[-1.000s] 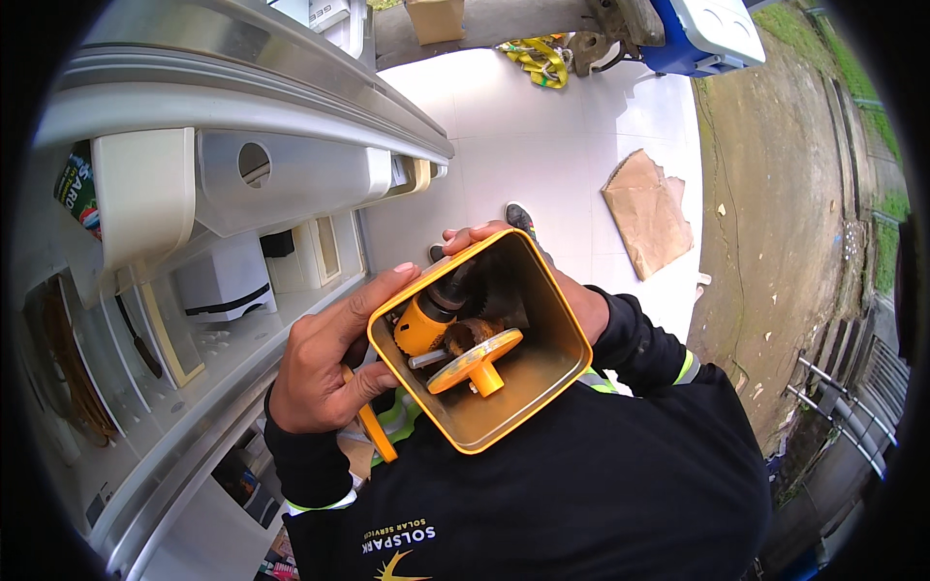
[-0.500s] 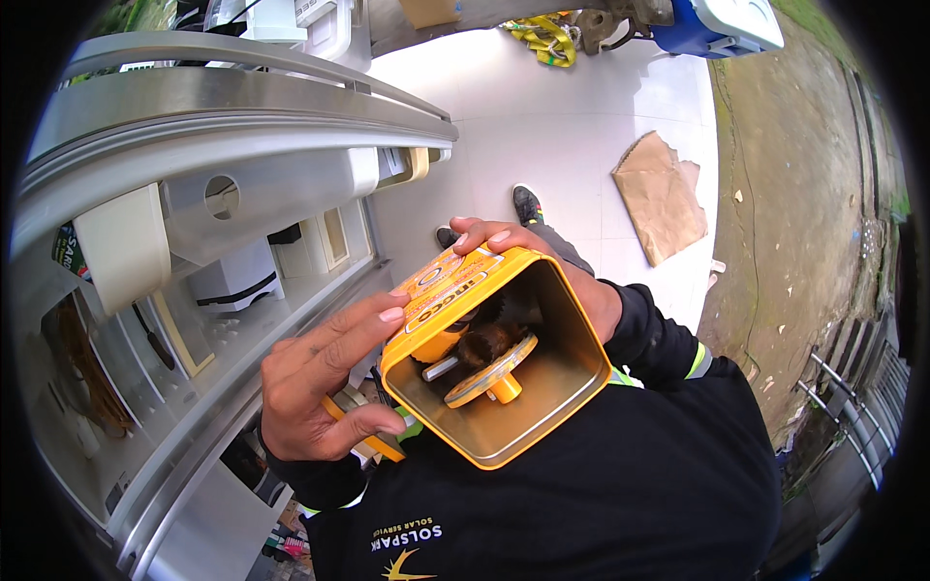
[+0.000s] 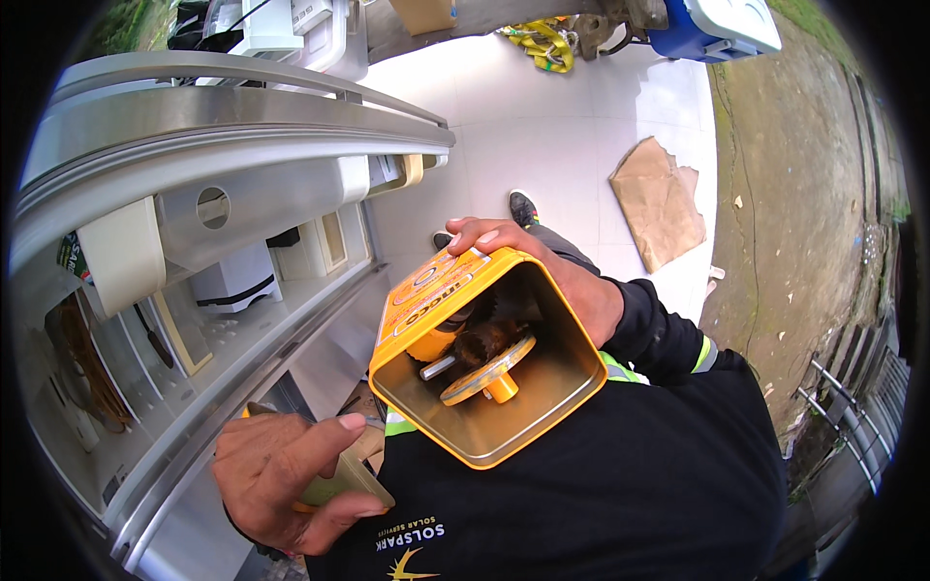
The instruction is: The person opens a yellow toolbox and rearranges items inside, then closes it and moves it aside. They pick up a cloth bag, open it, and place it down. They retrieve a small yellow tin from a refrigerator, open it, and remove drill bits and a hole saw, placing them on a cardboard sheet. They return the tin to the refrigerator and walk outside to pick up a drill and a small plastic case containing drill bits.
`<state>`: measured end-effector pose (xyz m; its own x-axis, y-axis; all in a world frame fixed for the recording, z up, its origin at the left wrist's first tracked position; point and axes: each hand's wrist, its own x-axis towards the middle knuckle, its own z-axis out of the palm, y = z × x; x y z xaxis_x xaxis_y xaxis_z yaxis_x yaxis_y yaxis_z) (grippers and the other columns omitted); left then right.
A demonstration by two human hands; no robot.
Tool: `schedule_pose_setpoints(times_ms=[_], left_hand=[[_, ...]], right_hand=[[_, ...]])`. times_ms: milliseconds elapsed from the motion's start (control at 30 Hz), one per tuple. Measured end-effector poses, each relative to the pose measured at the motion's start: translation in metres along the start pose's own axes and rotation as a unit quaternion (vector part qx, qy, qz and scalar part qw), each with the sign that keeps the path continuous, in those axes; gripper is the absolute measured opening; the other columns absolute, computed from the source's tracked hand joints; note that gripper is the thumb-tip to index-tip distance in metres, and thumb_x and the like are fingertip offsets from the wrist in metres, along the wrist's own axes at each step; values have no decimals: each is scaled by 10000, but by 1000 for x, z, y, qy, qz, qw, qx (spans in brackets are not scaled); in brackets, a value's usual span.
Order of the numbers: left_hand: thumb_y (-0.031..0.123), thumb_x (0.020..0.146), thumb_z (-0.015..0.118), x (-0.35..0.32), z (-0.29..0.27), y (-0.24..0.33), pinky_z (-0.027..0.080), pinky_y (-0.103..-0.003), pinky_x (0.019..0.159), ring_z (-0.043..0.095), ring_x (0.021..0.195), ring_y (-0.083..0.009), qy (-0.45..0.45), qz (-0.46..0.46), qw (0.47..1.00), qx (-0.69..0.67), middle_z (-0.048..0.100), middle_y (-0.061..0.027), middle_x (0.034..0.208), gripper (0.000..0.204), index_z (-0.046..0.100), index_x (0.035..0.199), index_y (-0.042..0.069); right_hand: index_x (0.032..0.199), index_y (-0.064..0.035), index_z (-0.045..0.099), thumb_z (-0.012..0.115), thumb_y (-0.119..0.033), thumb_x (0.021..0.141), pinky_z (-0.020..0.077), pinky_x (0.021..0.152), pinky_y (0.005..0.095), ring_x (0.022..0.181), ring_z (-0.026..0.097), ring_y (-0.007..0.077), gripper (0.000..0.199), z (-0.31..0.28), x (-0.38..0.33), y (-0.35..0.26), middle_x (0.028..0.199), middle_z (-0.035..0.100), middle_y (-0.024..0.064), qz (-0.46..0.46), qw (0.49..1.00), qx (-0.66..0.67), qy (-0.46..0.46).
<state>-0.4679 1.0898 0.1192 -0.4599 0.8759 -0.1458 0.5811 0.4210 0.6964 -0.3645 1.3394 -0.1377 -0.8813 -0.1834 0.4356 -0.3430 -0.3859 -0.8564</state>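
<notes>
A yellow square tin (image 3: 567, 378) is tilted with its uncovered mouth toward me. My right hand (image 3: 572, 286) grips it from the far right side, fingers curled over the printed upper face. Inside lie a yellow disc with a stubby hub (image 3: 489, 376), a bare metal shank (image 3: 438, 368) and a dark brown, rough-edged round piece (image 3: 496, 339). Deeper contents are shadowed. Lower left, apart from the tin, my left hand (image 3: 281, 470) pinches the tin's lid (image 3: 354, 482) between thumb and fingers; its gold-coloured inner side partly shows.
At my left stands a metal-framed shelf rack (image 3: 242, 121) with white plastic bins (image 3: 121, 252). Brown paper (image 3: 659, 203) lies on the pale tiled floor (image 3: 542, 126). Farther off are yellow webbing straps (image 3: 542, 44) and a blue-and-white cooler box (image 3: 712, 29).
My left hand has come off the tin's side and moved down and left with the lid. The tin, still in my right hand, has shifted slightly left.
</notes>
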Motion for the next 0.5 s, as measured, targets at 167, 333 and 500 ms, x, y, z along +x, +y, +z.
schedule_pose_setpoints(times_ms=[167,333,500], left_hand=[[497,825,846,25,-1,37,398,-315,477,547,476,-174,-192,-36,969,151,556,-8,629,768,642,1398,30],[633,879,726,43,7,61,465,-372,506,631,533,-223,-352,-90,898,247,571,-58,676,824,564,1520,142],[617,920,696,53,21,58,492,-415,504,657,559,-274,-348,-85,908,215,608,-104,765,826,500,1564,138]], right_hand=[[1606,-52,275,922,-424,720,164,1289,525,1546,267,399,1159,-3,-4,-6,1567,375,185,-7,1000,-3,-24],[1607,-64,250,908,-402,752,111,1308,521,1544,289,355,1131,5,-14,0,1553,386,182,23,998,65,8],[1611,-69,245,891,-389,793,106,1314,514,1555,284,342,1090,9,-27,8,1558,392,181,38,986,153,57]])
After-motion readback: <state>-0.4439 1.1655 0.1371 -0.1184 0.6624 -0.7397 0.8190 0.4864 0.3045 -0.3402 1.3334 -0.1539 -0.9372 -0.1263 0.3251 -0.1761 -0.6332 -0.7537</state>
